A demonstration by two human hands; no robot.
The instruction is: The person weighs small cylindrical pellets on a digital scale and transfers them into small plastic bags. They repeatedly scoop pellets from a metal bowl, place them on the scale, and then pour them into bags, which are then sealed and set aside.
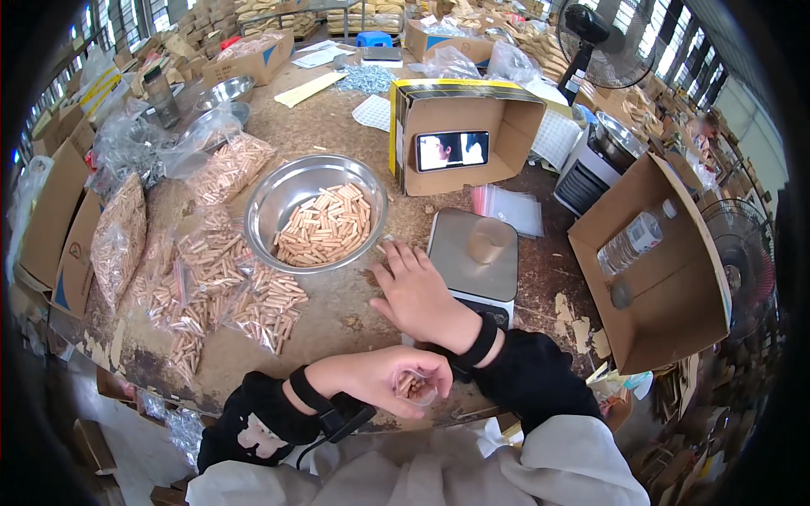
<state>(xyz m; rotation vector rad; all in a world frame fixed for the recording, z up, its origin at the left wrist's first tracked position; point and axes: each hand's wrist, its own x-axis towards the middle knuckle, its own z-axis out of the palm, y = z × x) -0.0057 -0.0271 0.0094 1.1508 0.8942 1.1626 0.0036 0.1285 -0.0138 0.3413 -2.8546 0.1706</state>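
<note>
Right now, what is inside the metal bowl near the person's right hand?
The metal bowl holds a heap of short tan pegs, mostly toward its right and lower side; bare metal shows at upper left. The bottom beneath the heap is covered and cannot be seen.

Windows glow brightly — the floor is grey.

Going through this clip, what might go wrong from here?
The clear bag in the left hand gapes open, so its wooden pegs might spill if tipped. The right hand is close beside the scale; a sideways swing could knock the cup standing on it.
</note>
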